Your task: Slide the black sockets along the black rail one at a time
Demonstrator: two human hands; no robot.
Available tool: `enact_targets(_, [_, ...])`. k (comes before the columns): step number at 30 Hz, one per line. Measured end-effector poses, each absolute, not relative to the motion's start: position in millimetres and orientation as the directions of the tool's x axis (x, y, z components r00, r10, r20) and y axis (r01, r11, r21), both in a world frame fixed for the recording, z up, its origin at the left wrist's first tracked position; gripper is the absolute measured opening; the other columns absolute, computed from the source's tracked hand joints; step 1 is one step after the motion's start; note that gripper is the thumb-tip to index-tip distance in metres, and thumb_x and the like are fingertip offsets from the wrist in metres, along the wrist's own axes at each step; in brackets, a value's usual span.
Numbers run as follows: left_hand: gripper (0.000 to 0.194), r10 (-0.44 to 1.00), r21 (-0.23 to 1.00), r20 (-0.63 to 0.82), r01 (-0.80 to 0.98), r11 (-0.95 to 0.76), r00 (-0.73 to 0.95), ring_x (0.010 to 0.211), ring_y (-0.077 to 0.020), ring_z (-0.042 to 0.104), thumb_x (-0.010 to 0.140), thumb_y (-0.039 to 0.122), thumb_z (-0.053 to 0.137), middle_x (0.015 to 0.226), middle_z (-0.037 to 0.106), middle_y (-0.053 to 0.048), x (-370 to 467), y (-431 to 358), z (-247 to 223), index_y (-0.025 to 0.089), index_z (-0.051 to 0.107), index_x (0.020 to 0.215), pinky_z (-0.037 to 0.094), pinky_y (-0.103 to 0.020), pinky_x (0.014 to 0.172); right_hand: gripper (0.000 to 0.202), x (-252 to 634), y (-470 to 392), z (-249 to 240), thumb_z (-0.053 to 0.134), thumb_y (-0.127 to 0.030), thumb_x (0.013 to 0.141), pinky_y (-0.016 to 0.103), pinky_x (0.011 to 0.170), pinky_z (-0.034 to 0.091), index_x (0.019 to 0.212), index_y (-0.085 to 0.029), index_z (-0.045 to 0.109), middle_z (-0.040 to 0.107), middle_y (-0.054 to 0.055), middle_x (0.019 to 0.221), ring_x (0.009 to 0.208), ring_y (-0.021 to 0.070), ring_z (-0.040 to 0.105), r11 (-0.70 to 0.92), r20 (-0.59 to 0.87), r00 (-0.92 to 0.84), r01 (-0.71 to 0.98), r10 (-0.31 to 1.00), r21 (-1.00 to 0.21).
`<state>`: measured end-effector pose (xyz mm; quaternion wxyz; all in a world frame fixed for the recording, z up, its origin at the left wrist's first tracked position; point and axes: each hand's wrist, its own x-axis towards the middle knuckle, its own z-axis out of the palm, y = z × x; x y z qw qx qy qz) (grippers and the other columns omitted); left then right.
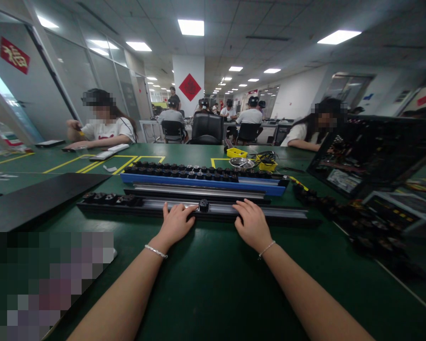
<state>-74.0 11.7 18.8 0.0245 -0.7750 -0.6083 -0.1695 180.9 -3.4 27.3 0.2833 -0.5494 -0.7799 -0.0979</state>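
The rail (184, 208) lay along the green bench (216, 284), nearest the person, with both hands laid on it. The left hand (175, 225) was spread flat, its grip wide and closed on nothing, fingers resting on the rail just left of a single black block (203, 205). The right hand (252, 225) was likewise held open and flat on the rail, to the right of that block.

As far as could be judged, the work was partly done. A cluster of black blocks (110, 199) was seated at the rail's left end, 1 block sat alone at the middle, and the right stretch was bare. Behind it, a blue rail (202, 182) was seen already filled along its length with a row of blocks. Loose blocks (341, 208) were heaped on the bench to the right, presumably left to be fitted.

No brand or label could be read on the rails. A red diamond sign (189, 87) was hung on a far pillar; its character was too blurred to be made out.
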Motion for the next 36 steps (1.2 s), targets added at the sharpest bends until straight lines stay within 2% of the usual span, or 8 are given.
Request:
enact_targets(7, [0.042,0.940,0.146,0.288,0.962,-0.232,0.183,0.101,-0.0242,0.051,0.083,0.038,0.045,0.096,0.058,-0.003,-72,12,19,0.040,0.051,0.125,0.008,-0.062,0.105,0.044,142,-5,25,0.044,-0.018,0.078,0.038,0.103,0.030,0.121,-0.019,0.056,0.060,0.006,0.120,0.118,0.0207,0.044,0.458,0.405,-0.346,0.860,0.846,-0.223])
enact_targets(13, [0.042,0.945,0.146,0.275,0.964,-0.221,0.176,0.101,-0.0236,0.051,0.083,0.038,0.045,0.096,0.057,-0.003,-71,12,19,0.042,0.050,0.125,0.007,-0.062,0.105,0.047,124,-4,23,0.043,-0.019,0.078,0.046,0.107,0.016,0.123,-0.029,0.053,0.059,0.002,0.121,0.118,0.0205,0.042,0.426,0.366,-0.329,0.876,0.871,-0.226])
enact_targets(16, [0.042,0.950,0.143,0.263,0.967,-0.212,0.169,0.101,-0.0234,0.051,0.083,0.039,0.046,0.095,0.056,-0.003,-71,12,19,0.042,0.050,0.125,0.007,-0.061,0.105,0.048,123,-4,21,0.043,-0.018,0.078,0.047,0.107,0.014,0.123,-0.031,0.052,0.059,0.002,0.122,0.119,0.0200,0.042,0.409,0.350,-0.323,0.889,0.880,-0.207])
enact_targets(23, [0.042,0.939,0.139,0.290,0.962,-0.234,0.187,0.101,-0.0238,0.051,0.083,0.038,0.046,0.094,0.057,-0.003,-71,11,19,0.041,0.050,0.125,0.008,-0.062,0.105,0.050,125,-6,20,0.042,-0.017,0.078,0.045,0.107,0.015,0.126,-0.029,0.050,0.057,0.003,0.123,0.120,0.0198,0.040,0.423,0.355,-0.345,0.890,0.869,-0.169])
enact_targets(36, [0.041,0.931,0.119,0.309,0.963,-0.242,0.196,0.099,-0.0225,0.052,0.084,0.038,0.045,0.094,0.058,-0.003,-73,11,17,0.040,0.051,0.124,0.011,-0.059,0.106,0.049,127,-5,16,0.042,-0.017,0.078,0.043,0.107,0.015,0.125,-0.027,0.052,0.057,0.003,0.125,0.122,0.0200,0.040,0.443,0.385,-0.348,0.876,0.855,-0.191])
